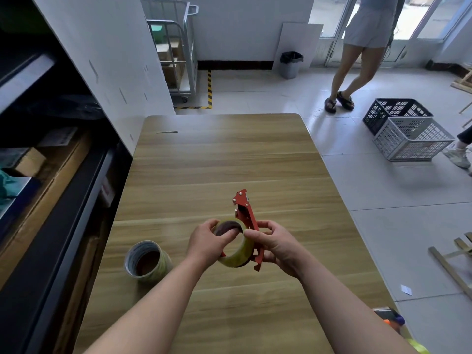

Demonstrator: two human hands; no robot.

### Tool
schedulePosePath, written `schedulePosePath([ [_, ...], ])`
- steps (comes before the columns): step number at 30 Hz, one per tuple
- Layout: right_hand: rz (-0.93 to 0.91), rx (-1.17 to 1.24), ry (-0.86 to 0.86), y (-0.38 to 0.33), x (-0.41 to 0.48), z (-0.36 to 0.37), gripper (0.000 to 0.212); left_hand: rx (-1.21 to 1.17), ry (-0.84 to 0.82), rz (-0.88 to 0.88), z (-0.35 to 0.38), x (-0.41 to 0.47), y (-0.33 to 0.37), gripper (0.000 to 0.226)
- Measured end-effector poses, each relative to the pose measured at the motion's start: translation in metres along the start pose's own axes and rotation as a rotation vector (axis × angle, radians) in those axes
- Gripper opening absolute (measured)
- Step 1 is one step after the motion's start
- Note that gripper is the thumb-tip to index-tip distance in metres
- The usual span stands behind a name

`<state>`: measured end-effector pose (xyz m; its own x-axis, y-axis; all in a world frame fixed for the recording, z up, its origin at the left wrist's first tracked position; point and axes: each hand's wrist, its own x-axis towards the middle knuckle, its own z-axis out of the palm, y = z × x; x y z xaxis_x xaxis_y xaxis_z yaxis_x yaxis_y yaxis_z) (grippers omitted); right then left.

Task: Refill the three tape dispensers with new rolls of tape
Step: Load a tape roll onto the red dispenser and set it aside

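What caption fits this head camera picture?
Left hand holds a tape roll, right hand a red dispenser, over a wooden table.

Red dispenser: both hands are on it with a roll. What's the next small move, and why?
Probably push the tape roll fully onto the red dispenser with the left hand while the right hand steadies the frame: left fingers sit in the roll's core, and I see no tape led to the cutter end yet.

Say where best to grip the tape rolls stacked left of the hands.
Take the stack of tape rolls by its top rim, from above: it stands with the core open upward, so a thumb likely fits inside, fingers outside.
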<state>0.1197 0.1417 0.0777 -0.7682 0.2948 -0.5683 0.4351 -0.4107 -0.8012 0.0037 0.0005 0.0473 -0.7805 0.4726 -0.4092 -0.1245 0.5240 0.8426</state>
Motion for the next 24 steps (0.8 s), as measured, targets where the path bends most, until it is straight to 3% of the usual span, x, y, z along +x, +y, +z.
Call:
schedulePosePath([
  [4,0.0,-0.006,0.008,0.0,0.001,-0.002,0.051,-0.081,-0.085,0.001,-0.004,-0.006,0.007,0.041],
  [8,0.012,-0.016,0.029,0.0,0.002,-0.006,0.04,-0.329,-0.23,-0.188,-0.014,-0.004,0.008,0.051],
  [13,-0.018,0.012,0.018,0.004,0.0,-0.008,0.041,-0.559,-0.248,-0.279,-0.018,-0.006,0.006,0.049],
  [18,-0.033,0.098,-0.116,0.002,-0.005,-0.013,0.044,-0.679,-0.26,-0.28,-0.015,-0.006,0.005,0.054],
  [24,0.016,0.141,-0.091,-0.001,-0.005,-0.018,0.038,-0.762,-0.279,-0.253,-0.007,-0.007,0.011,0.047],
])
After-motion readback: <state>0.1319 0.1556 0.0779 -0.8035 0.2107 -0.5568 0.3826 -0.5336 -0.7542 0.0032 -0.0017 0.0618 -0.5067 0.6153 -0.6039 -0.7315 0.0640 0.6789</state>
